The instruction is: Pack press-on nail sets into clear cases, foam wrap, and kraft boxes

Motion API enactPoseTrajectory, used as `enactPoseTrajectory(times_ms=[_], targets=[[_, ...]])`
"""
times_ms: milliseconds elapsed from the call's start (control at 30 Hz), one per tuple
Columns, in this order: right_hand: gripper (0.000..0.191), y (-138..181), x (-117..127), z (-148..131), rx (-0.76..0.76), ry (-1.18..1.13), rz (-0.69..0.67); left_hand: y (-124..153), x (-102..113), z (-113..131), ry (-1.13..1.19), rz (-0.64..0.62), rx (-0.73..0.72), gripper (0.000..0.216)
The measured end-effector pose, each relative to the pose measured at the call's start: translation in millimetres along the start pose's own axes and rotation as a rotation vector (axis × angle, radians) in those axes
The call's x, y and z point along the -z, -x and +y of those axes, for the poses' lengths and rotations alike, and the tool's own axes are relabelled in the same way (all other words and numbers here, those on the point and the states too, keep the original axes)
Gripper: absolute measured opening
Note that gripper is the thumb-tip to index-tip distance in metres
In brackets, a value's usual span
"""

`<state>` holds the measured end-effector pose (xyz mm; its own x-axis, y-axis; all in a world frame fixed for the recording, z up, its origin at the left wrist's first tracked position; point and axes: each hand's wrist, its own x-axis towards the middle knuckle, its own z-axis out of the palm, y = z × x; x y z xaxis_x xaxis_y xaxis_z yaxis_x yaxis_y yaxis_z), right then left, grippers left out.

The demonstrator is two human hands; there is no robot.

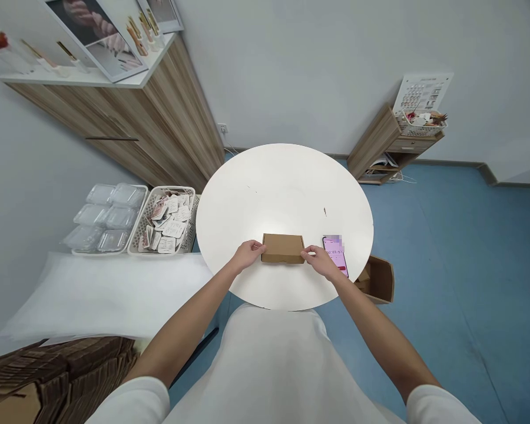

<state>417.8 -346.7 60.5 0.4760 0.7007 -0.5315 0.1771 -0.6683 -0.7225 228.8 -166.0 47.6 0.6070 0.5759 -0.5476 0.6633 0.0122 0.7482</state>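
A small brown cardboard box (283,246) lies closed on the round white table (282,182), near its front edge. My left hand (248,253) pinches the box's left end between thumb and fingers. At the opposite end, my right hand (317,258) grips the right side in the same way. A phone (335,254) with a pink timer screen lies just right of my right hand, partly covered by the wrist. Whatever is inside the box is hidden.
Left of the table stand a white basket of printed cards (170,224) and a tray of clear plastic boxes (110,215). White sheets (115,288) lie in front of them. An open carton (380,280) sits on the floor at right. Flattened cardboard (57,377) is stacked lower left.
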Motion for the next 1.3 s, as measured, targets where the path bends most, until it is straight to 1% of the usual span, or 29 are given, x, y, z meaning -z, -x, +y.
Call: enactPoseTrajectory(times_ms=[67,133,233,333,433,567,633,733,833,967,1033,1167,1300], targets=[[0.026,0,-10,5,0.005,0.038,0.086,2,-8,-3,-0.033,0.063,0.02,0.034],[0.022,-1,-20,14,0.045,0.078,0.146,4,-17,-8,-0.057,0.101,0.036,0.03],[0.017,2,-34,29,0.115,0.111,0.175,7,-30,-21,-0.074,0.115,0.04,0.031],[0.016,7,-43,42,0.134,0.079,0.176,12,-41,-32,-0.103,0.119,0.042,0.036],[0.025,13,-46,50,0.119,0.001,0.178,17,-48,-39,-0.103,0.139,0.05,0.038],[0.043,16,-44,58,0.085,-0.126,0.122,21,-56,-43,-0.093,0.124,0.047,0.035],[0.05,15,-42,63,0.068,-0.12,0.11,23,-60,-43,-0.076,0.142,0.051,0.037],[0.055,12,-37,70,0.045,-0.06,0.104,25,-63,-39,-0.042,0.213,0.08,0.046],[0.06,7,-31,68,0.024,-0.015,0.089,27,-65,-34,0.013,0.241,0.113,0.05],[0.063,5,-30,55,-0.017,-0.006,0.023,29,-64,-29,0.101,0.188,0.144,0.052],[0.065,7,-35,48,-0.044,-0.012,0.014,28,-63,-28,0.113,0.147,0.137,0.051],[0.071,13,-51,42,-0.116,-0.009,0.094,27,-61,-27,0.099,0.081,0.095,0.05],[0.068,22,-65,44,-0.168,-0.035,0.126,27,-61,-29,0.113,0.069,0.065,0.051]])
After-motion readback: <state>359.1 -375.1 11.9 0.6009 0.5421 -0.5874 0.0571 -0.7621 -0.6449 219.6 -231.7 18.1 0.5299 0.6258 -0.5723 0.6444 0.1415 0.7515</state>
